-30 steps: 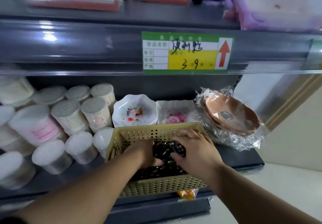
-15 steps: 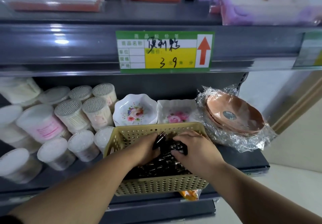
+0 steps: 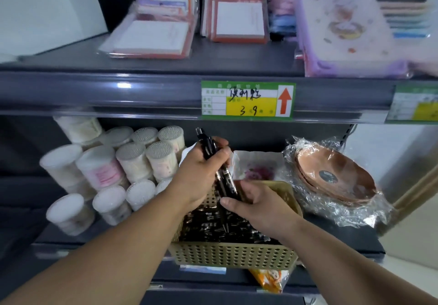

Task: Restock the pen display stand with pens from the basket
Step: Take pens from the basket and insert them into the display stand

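Observation:
A tan perforated basket (image 3: 233, 253) stands on the lower shelf, filled with loose black pens (image 3: 213, 225). My left hand (image 3: 201, 174) grips a small bunch of black pens (image 3: 208, 144), lifted above the basket with the clicker ends pointing up. My right hand (image 3: 258, 206) sits just below it over the basket, its fingers curled around the lower ends of the same bunch. No pen display stand is in view.
Tubs of cotton swabs (image 3: 132, 160) fill the lower shelf to the left. Floral dishes (image 3: 258, 166) and wrapped brown bowls (image 3: 336, 179) stand behind and to the right. The upper shelf edge with a green price tag (image 3: 247, 100) hangs close above, notepads (image 3: 151, 36) on it.
Both hands were down in the basket among the pens. My left hand has since risen with a bunch of pens, my right hand has come up to its lower end, and the view has tilted upward.

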